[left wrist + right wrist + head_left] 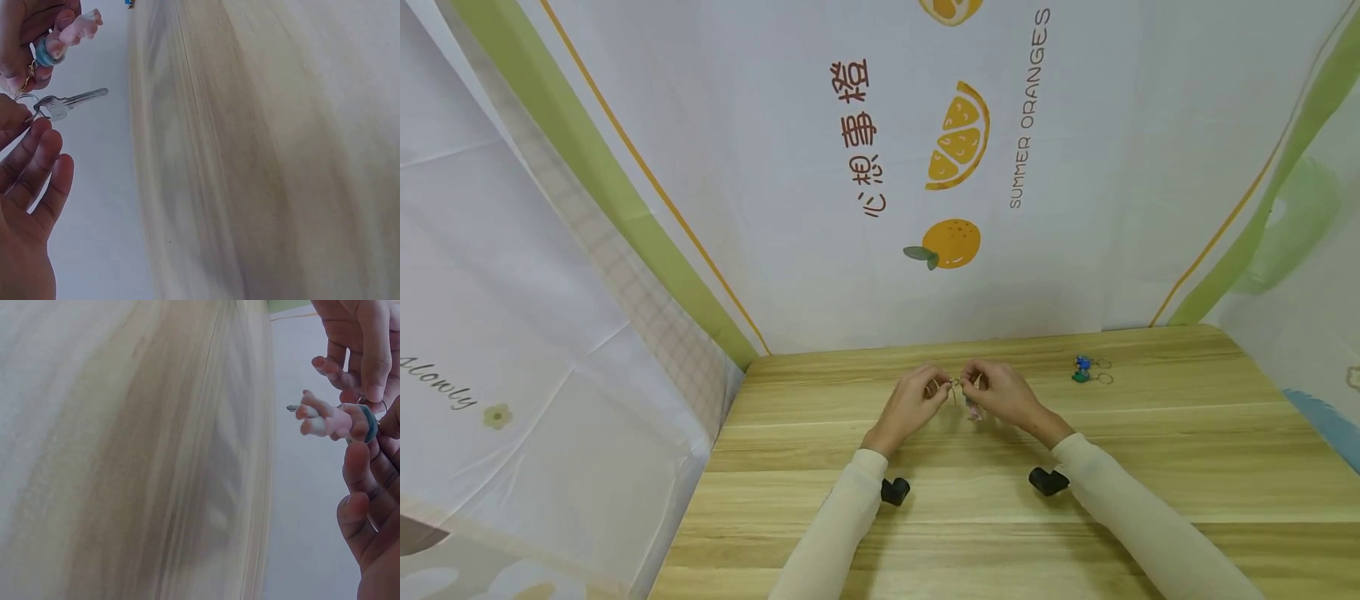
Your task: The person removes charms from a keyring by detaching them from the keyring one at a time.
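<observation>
Above the far part of the table, both hands meet at a small metal split ring (28, 105). My left hand (916, 398) pinches this ring between thumb and finger, its other fingers loosely bent. A silver key (75, 101) hangs on the ring and sticks out between the hands. My right hand (1003, 393) pinches a figurine keychain near its gold chain (28, 76), which runs to the ring. The figurine (331, 420) is pink and white with a teal band, and dangles below the right fingers. Whether the ring's coils are spread apart cannot be seen.
Two more keychains lie at the back right of the wooden table (970, 542), one blue (1082, 363) and one green (1081, 377), each with a ring. A printed cloth (775, 167) hangs behind the table. Black wrist mounts (895, 492) sit by both sleeves.
</observation>
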`<state>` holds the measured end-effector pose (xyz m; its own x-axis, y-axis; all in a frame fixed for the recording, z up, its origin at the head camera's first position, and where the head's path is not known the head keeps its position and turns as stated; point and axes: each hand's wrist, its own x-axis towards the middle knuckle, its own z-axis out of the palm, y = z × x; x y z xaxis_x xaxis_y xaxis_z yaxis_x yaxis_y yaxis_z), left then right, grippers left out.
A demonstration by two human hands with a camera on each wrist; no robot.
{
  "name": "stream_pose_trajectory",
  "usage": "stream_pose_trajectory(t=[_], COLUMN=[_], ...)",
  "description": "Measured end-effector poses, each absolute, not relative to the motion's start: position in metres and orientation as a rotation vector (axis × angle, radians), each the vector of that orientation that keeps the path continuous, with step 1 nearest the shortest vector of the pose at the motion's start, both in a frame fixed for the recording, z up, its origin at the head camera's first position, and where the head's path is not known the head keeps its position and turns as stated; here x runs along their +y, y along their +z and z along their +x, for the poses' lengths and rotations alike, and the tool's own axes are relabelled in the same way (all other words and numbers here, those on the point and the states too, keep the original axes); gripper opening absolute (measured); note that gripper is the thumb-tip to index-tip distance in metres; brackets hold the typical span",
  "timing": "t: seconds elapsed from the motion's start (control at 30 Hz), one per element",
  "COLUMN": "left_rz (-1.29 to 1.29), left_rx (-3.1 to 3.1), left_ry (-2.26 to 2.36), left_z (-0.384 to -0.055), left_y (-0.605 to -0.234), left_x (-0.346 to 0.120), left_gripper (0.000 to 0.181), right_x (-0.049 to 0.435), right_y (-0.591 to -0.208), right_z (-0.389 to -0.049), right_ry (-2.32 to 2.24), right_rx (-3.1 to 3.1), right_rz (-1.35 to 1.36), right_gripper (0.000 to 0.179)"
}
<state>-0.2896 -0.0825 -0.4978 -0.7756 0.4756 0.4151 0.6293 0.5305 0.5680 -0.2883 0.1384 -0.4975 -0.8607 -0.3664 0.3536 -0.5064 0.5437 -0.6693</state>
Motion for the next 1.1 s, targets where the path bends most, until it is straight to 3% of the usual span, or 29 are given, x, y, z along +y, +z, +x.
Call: stream_pose_trajectory(t=[1.1], left_rz=[-0.965], left_rx=[-2.556], left_ry=[-1.122], left_z=[-0.2895], left_y=[-0.4938], left_x=[-0.0764], left_gripper=[0.009], right_x=[0.1349], right_y=[-0.4977], right_z=[-0.2885], right_ry=[1.084], right_rx=[-2.648], right_rz=[0.748], right_gripper=[0.004])
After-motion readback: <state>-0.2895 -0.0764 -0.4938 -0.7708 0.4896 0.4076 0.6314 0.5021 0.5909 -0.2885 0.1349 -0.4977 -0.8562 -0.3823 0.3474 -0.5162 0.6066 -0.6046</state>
